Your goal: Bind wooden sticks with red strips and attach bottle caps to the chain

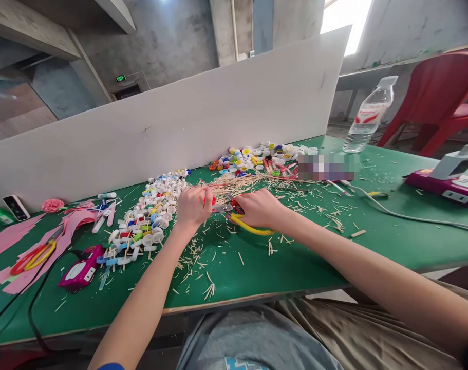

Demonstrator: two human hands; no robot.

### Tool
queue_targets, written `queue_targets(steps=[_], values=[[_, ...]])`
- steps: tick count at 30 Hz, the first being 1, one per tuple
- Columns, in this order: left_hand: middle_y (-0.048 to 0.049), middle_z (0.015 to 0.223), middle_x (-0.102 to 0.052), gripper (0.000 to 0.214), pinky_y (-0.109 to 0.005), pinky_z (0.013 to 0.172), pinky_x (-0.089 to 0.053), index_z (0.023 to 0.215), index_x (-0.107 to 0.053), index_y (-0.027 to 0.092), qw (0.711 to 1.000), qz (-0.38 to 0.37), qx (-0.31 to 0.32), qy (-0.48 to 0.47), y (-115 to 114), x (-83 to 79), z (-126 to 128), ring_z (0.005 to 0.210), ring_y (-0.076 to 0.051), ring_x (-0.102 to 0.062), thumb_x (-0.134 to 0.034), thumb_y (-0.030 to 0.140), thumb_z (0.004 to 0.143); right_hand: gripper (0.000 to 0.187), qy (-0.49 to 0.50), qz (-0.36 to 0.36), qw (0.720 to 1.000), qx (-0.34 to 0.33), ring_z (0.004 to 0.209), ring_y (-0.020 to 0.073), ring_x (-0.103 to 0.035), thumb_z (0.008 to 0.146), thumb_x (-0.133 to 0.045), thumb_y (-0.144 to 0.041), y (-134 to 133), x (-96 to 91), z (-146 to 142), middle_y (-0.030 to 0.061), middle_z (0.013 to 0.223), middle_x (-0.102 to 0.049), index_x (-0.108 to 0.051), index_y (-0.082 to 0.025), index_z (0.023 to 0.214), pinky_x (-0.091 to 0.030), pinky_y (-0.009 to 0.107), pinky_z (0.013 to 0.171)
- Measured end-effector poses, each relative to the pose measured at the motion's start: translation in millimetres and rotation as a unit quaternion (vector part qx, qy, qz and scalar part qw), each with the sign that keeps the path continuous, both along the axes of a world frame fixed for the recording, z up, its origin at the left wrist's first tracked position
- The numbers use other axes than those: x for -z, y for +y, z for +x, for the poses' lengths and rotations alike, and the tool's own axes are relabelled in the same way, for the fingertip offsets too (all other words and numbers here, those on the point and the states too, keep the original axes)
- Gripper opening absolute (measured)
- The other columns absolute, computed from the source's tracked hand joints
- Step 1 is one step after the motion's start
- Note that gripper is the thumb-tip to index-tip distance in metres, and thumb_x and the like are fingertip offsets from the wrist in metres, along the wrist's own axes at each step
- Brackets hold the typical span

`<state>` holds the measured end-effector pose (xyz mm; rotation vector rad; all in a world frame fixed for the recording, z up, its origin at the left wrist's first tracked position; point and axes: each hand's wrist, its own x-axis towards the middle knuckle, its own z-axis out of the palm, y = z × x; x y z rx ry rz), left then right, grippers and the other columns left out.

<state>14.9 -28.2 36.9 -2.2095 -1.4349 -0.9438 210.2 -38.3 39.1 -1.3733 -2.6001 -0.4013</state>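
My right hand [259, 208] is closed round the handles of a pair of scissors [253, 225] with yellow and red grips. Their metal blades point left, towards my left hand [194, 206]. That hand is closed in a pinch on a small red piece [212, 201], mostly hidden by the fingers and seemingly a bottle cap. The blade tips are at or very near it; contact cannot be made out. Just beyond both hands lies a heap of thin wooden sticks [237, 184]. To the left spreads a pile of bottle caps [156, 205], some with short sticks poking out.
More caps [245, 159] lie against the white board [172, 133]. A water bottle [368, 118] and purple power strip [445, 185] stand right, with a white cable [395, 211]. Left are a second power strip [81, 270], other scissors [37, 257] and pink paper [10, 241].
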Motion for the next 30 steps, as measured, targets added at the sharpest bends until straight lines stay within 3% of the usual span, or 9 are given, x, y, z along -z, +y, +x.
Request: queue_targets(steps=[3, 6, 9, 14, 19, 24, 30], values=[[-0.0091, 0.079, -0.061, 0.049, -0.037, 0.078, -0.039, 0.073, -0.056, 0.020, 0.998, 0.006, 0.010, -0.056, 3, -1.4, -6, 0.082, -0.022, -0.054, -0.017, 0.038, 0.095, 0.057, 0.025, -0.021, 0.999, 0.029, 0.060, 0.0188, -0.058, 0.084, -0.034, -0.064, 3, -0.6, 1, 0.0104, 0.070, -0.067, -0.063, -0.016, 0.083, -0.025, 0.028, 0.052], [-0.0114, 0.094, -0.060, 0.045, -0.038, 0.082, -0.040, 0.094, -0.054, 0.019, 0.987, -0.006, -0.006, -0.163, 5, 1.8, -14, 0.092, -0.023, -0.053, -0.016, 0.043, 0.095, 0.063, 0.053, -0.043, 0.996, 0.063, 0.057, 0.0188, -0.057, 0.083, -0.029, -0.070, 7, -1.5, 7, 0.0101, 0.066, -0.065, -0.062, -0.016, 0.079, -0.024, 0.028, 0.050], [-0.0101, 0.086, -0.059, 0.045, -0.037, 0.074, -0.041, 0.095, -0.049, 0.020, 0.970, -0.082, -0.007, -0.227, 3, 12.0, -15, 0.081, -0.022, -0.055, -0.014, 0.048, 0.095, 0.065, 0.081, -0.062, 0.991, 0.087, 0.057, 0.0191, -0.056, 0.081, -0.029, -0.073, 11, -2.8, 15, 0.0101, 0.068, -0.066, -0.062, -0.017, 0.078, -0.026, 0.028, 0.050], [-0.0054, 0.080, -0.057, 0.038, -0.033, 0.066, -0.041, 0.100, -0.047, 0.021, 0.947, -0.202, 0.063, -0.241, -5, 25.5, 5, 0.071, -0.019, -0.057, -0.023, 0.050, 0.095, 0.066, 0.114, -0.082, 0.986, 0.091, 0.057, 0.0184, -0.055, 0.078, -0.029, -0.076, 12, -3.8, 19, 0.0098, 0.070, -0.066, -0.061, -0.019, 0.076, -0.028, 0.027, 0.052], [-0.0029, 0.067, -0.052, 0.043, -0.031, 0.061, -0.039, 0.084, -0.049, 0.020, 0.935, -0.227, 0.079, -0.259, -8, 25.0, 15, 0.063, -0.018, -0.053, -0.025, 0.055, 0.093, 0.064, 0.150, -0.128, 0.979, 0.055, 0.054, 0.0157, -0.051, 0.077, -0.031, -0.079, 9, -1.8, 19, 0.0076, 0.071, -0.065, -0.058, -0.020, 0.078, -0.028, 0.027, 0.051], [-0.0004, 0.057, -0.045, 0.048, -0.029, 0.056, -0.038, 0.066, -0.040, 0.021, 0.907, -0.279, 0.164, -0.270, -6, 27.8, 13, 0.054, -0.015, -0.046, -0.021, 0.057, 0.092, 0.063, 0.191, -0.208, 0.959, 0.001, 0.052, 0.0141, -0.050, 0.078, -0.033, -0.078, 2, -3.8, 20, 0.0067, 0.071, -0.065, -0.057, -0.020, 0.082, -0.030, 0.027, 0.050], [-0.0003, 0.055, -0.047, 0.050, -0.028, 0.053, -0.036, 0.064, -0.042, 0.021, 0.913, -0.300, 0.166, -0.221, -7, 29.3, 8, 0.051, -0.014, -0.044, -0.020, 0.056, 0.093, 0.062, 0.190, -0.187, 0.964, 0.007, 0.054, 0.0146, -0.052, 0.081, -0.032, -0.075, -1, -5.4, 16, 0.0072, 0.072, -0.066, -0.059, -0.020, 0.076, -0.031, 0.026, 0.051]])
